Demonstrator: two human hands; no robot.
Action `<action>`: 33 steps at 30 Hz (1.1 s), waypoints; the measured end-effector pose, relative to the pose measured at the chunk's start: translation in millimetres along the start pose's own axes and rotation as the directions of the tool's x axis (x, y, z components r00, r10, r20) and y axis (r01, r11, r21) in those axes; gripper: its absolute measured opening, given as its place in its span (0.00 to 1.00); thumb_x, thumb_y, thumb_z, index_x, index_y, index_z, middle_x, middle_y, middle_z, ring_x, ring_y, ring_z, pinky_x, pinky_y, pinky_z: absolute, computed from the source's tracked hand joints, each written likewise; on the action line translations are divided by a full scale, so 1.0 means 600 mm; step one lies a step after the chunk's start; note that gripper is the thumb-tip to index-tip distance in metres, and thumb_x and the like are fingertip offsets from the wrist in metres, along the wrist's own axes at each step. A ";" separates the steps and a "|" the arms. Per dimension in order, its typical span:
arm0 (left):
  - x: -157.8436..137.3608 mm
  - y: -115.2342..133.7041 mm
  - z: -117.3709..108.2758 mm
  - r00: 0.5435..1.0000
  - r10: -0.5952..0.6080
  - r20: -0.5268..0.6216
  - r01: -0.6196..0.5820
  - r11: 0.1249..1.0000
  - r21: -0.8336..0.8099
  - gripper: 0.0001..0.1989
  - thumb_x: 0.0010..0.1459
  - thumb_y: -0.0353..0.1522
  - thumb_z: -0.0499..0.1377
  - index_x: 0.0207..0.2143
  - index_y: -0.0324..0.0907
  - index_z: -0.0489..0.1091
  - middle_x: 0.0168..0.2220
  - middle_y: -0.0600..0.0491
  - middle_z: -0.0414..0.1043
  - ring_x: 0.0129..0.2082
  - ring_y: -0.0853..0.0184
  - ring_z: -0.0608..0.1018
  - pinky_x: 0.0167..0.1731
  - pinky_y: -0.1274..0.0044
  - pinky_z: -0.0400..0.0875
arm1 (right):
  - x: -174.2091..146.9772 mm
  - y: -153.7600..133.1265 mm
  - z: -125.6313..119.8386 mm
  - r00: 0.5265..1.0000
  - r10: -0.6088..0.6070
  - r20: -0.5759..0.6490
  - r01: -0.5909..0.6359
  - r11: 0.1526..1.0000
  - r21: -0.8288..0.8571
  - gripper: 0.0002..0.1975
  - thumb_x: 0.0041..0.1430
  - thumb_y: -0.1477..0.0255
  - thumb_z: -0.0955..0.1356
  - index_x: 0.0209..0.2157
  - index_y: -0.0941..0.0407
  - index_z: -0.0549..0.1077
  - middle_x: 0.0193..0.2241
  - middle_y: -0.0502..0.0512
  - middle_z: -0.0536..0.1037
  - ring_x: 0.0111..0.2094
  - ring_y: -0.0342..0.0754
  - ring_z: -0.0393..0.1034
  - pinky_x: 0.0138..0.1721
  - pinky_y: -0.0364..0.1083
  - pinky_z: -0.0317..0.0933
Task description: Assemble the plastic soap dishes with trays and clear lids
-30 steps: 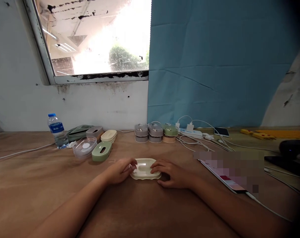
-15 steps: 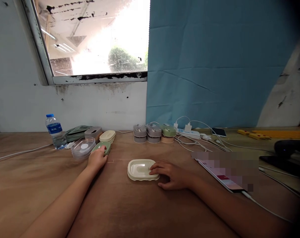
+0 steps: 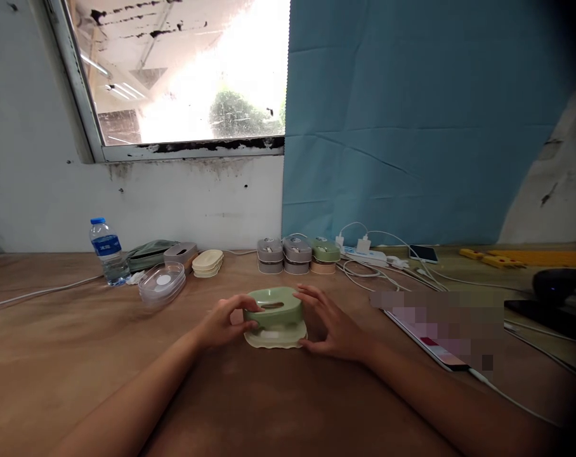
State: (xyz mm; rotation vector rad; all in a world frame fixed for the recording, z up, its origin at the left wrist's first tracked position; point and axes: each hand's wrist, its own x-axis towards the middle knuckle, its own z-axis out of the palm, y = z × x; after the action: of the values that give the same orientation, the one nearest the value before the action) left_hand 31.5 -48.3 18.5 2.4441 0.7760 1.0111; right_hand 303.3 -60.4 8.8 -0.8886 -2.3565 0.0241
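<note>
A green oval plastic lid with a slot in its top (image 3: 274, 313) is in front of me, above a cream oval tray (image 3: 273, 339) on the table. With thumb and fingers, my left hand (image 3: 226, 322) grips the green lid at its left end. My right hand (image 3: 333, 324) is at the right side, fingers apart, its fingertips by the lid's right end and its thumb at the tray's right edge. Whether the right fingertips press on the lid is hard to make out. The green lid hides most of the tray.
At the back left are a water bottle (image 3: 108, 254), clear round-cornered lids (image 3: 162, 284), a grey slotted piece (image 3: 181, 254) and stacked cream trays (image 3: 207, 263). Grey and green boxes (image 3: 296, 255) stand by the wall. To the right lie cables, a power strip (image 3: 364, 255) and a tablet (image 3: 425, 336).
My left hand has brought the green piece from the back left to above the cream tray. My right hand has shifted off the tray's top to its right side, fingers spread wider.
</note>
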 end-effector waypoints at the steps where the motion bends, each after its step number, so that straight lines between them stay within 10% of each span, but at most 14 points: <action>1: -0.001 0.001 0.000 0.999 0.001 0.047 0.000 1.000 -0.016 0.13 0.50 0.34 0.58 0.39 0.41 0.64 0.38 0.50 0.72 0.38 0.68 0.73 0.40 0.76 0.67 | 0.000 -0.001 -0.001 0.999 -0.001 0.036 0.001 1.000 -0.007 0.38 0.44 0.64 0.69 0.56 0.53 0.52 0.57 0.61 0.50 0.57 0.57 0.48 0.53 0.54 0.50; 8: 0.000 0.006 -0.002 0.980 -0.035 0.198 0.041 0.999 -0.025 0.13 0.48 0.31 0.60 0.38 0.41 0.65 0.37 0.53 0.73 0.38 0.69 0.74 0.40 0.77 0.66 | 0.003 -0.005 -0.006 0.967 -0.017 0.255 0.013 1.000 0.018 0.25 0.49 0.67 0.67 0.50 0.50 0.63 0.55 0.56 0.59 0.55 0.54 0.51 0.53 0.53 0.51; 33: 0.004 0.006 -0.012 0.959 -0.068 0.275 0.047 0.996 0.082 0.13 0.49 0.36 0.59 0.37 0.41 0.68 0.36 0.53 0.74 0.35 0.70 0.74 0.36 0.80 0.66 | 0.009 -0.006 -0.024 0.924 -0.077 0.375 0.070 0.997 0.032 0.22 0.56 0.62 0.62 0.52 0.50 0.62 0.55 0.54 0.61 0.58 0.56 0.46 0.54 0.57 0.50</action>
State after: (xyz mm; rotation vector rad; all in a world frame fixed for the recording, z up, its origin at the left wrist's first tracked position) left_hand 28.9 -49.0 26.3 2.5367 0.7942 0.6085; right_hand 306.0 -62.7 24.1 -0.8452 -2.7398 0.2029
